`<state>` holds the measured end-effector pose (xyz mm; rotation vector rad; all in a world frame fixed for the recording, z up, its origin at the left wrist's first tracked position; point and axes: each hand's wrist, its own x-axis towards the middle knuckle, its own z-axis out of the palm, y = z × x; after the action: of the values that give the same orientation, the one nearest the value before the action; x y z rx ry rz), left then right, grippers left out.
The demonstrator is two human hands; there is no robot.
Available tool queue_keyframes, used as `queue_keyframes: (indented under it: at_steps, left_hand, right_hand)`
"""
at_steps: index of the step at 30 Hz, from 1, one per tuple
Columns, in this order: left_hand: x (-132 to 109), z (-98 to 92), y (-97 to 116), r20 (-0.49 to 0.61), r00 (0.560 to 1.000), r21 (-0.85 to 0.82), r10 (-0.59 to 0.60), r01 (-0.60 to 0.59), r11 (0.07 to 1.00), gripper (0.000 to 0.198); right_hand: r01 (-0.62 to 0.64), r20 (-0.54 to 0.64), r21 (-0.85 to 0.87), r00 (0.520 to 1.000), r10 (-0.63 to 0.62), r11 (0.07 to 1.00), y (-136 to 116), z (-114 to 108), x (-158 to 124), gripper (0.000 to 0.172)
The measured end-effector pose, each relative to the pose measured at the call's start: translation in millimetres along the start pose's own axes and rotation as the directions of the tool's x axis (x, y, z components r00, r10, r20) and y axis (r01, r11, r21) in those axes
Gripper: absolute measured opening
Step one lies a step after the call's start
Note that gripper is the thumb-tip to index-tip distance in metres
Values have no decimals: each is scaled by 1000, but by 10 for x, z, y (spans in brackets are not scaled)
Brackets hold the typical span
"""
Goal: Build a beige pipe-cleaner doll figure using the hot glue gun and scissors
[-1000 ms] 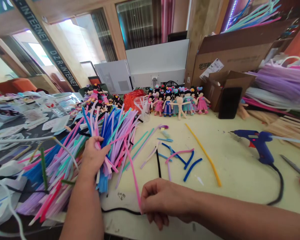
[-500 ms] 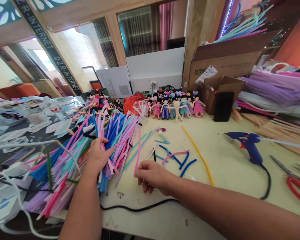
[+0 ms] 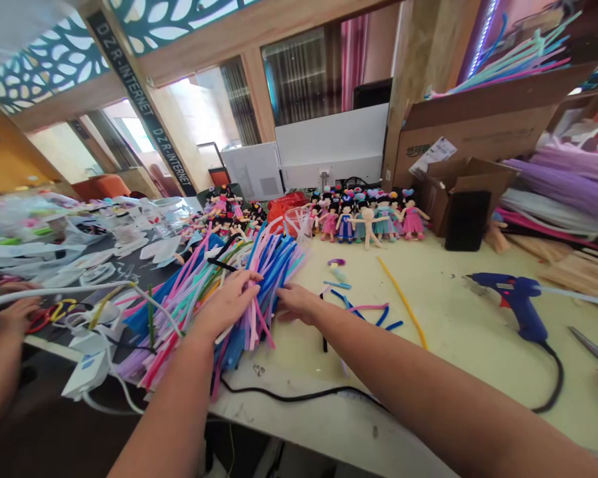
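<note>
A large loose bundle of pipe cleaners (image 3: 279, 265), in pink, lilac, blue, white and green, lies across the table edge. My left hand (image 3: 235, 297) presses on top of the bundle, its fingers curled around some pink and lilac stems. Against the bundle's right side is my right hand (image 3: 299, 302), fingers bent in on blue and lilac stems, with the fingertips partly hidden. Short cut pieces, including a blue pipe cleaner (image 3: 383, 315), lie beyond my right wrist. A yellow pipe cleaner (image 3: 402, 299) lies farther right.
A blue glue gun (image 3: 521, 302) with a black cord and red-handled scissors (image 3: 593, 352) lie at right. Small dolls (image 3: 369, 222) stand at the back beside a black phone (image 3: 463, 220) and cardboard boxes (image 3: 478, 129). Another person's hand (image 3: 14, 315) is at far left.
My right hand has moved from the open tabletop to the bundle's right side; the pink stem beside it no longer shows. The view has swung left, and another person's arm now appears.
</note>
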<state>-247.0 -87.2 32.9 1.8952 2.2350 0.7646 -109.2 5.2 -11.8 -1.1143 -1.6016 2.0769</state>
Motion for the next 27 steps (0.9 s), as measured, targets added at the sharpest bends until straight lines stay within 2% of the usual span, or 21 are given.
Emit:
queue_keyframes:
  at_steps: [4,9,13,16,20,23,27]
  left_hand:
    - [-56,-89,-5,12,998,-134,-58,59,989,41]
    - [-87,22,-21,0,996,-308,-86,82,948,56]
    - [-114,110,34,-11,998,-216,-59,56,975,49]
    - [-167,142,116,-51,997,-118,-53,47,992,42]
    - [-257,256,190,-43,999,18,0,1,1000,51]
    - [-302,364,161,-45,999,108,21,-16,994,52]
    - [-302,397,41,-35,999,74,-28,30,997,54]
  right_hand:
    - [3,21,-34,1000,-2,999,1,-81,-2,7]
    - [26,50,-36,998,-24,999,31,-227,-136,9]
    - [43,115,2,992,-43,999,45,-207,-242,12]
    - [32,120,33,992,-35,999,51,-182,-264,13]
    - [2,143,66,990,-11,998,67,-201,-285,19]
    - [-25,173,74,985,12,997,82,-253,-323,22]
    - [-58,167,75,985,44,996,108,-323,-334,14]
